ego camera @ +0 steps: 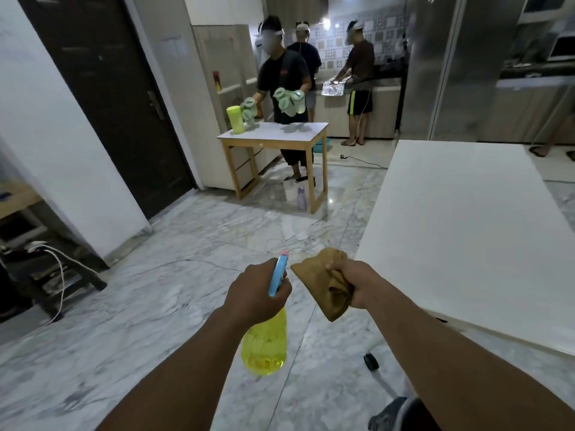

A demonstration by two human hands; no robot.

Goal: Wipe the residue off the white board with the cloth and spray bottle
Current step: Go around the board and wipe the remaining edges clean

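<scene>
One dark door (102,88) stands farthest to the left of the white board (466,228), and lower down on that same far side a white cable (60,275) hangs in a loose curve. Nearer the board, but still well to its left and beyond its far corner, a small wooden surface (280,132) with a white top carries a yellow-green container (236,119). A person (284,76) in a dark shirt stands behind it with pale green lidded jars (287,102) in both hands. Off the board's near left corner, over the marble floor (155,275), the left hand (255,293) grips the spray bottle (264,343) at its neck. Its fingers curl under the blue trigger head, whose pink nozzle points toward the board's far end, and the bottle's yellow body hangs below the hand, clear of the floor. Between that bottle and the board's near left edge, the right hand (351,284) clutches the brown cloth (323,284) bunched in its fist, a loose corner pointing toward the bottle's head. Cloth and bottle are near each other but apart, and neither touches the board. A small black object (371,361) lies on the floor beside the board's near edge. The board itself lies flat and fills the right side, its top plain white.
</scene>
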